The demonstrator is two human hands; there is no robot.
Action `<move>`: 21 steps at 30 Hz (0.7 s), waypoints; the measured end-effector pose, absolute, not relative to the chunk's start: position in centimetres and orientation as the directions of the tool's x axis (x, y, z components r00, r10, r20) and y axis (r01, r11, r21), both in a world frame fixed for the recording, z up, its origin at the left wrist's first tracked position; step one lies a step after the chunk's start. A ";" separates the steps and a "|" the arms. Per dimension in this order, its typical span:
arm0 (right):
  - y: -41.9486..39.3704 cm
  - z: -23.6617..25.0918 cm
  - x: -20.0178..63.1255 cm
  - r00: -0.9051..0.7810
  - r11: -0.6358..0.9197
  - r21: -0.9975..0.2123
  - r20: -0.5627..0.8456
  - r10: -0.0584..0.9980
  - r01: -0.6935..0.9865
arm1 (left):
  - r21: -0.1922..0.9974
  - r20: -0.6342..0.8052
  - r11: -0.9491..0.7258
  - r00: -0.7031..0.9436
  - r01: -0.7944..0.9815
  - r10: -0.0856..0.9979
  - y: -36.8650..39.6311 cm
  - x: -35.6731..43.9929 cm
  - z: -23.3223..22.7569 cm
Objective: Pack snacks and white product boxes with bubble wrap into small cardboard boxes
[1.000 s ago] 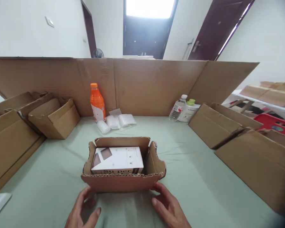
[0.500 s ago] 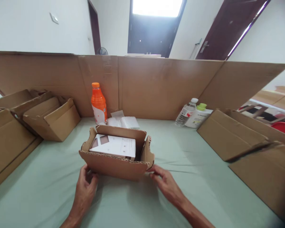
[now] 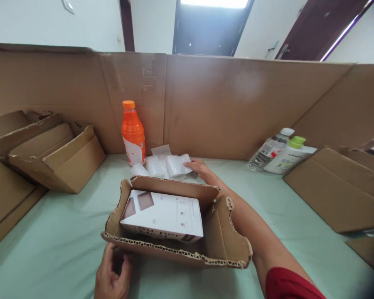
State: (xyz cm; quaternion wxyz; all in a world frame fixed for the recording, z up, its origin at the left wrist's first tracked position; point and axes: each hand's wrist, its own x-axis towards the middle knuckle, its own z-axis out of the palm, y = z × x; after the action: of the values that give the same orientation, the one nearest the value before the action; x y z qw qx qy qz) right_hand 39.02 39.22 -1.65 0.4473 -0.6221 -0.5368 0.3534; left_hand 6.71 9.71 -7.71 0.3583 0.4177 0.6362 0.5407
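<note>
Cardboard box (image 3: 174, 232) sits open on the green worktop (image 3: 65, 249), white product carton (image 3: 163, 214) lying inside. Left hand (image 3: 112, 276) curls against the box's near left corner, steadying it. Right hand (image 3: 199, 167) has left the box front since a second ago and now reaches past it, fingers laid open on the bubble-wrap pouches (image 3: 166, 165) beside the orange bottle (image 3: 133, 132); no pinch yet.

matt corrugated cardboard box (image 3: 174, 253), crinkly plastic packets (image 3: 168, 165)

Right hand (image 3: 198, 167) touching plastic packets (image 3: 170, 165), left hand (image 3: 112, 276) gripping cardboard box (image 3: 174, 253)
</note>
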 end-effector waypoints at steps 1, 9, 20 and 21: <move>39.1 -1.6 39.2 0.183 -0.019 -0.931 0.051 0.982 0.364 | 0.986 0.005 0.061 -0.396 0.154 0.918 9.7 6.8 -7.6; 33.5 8.1 45.6 0.262 0.143 -0.765 0.381 0.887 0.628 | 0.984 0.040 0.013 -0.295 0.177 0.955 10.7 6.1 -6.0; 20.6 9.6 45.5 -0.104 0.170 -0.621 0.142 0.984 0.765 | 0.994 0.062 -0.037 -0.237 0.107 0.969 10.8 6.0 -4.5; 19.5 9.1 45.8 -0.076 0.138 -0.628 0.125 0.989 0.766 | 0.995 0.056 -0.035 -0.233 0.092 0.971 10.7 5.9 -4.4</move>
State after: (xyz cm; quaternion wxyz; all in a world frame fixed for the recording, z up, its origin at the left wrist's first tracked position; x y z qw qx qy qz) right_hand 45.82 19.54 9.09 0.2714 -0.6232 -0.7040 0.2061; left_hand 5.87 10.73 -4.44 0.4032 0.4699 0.5655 0.5448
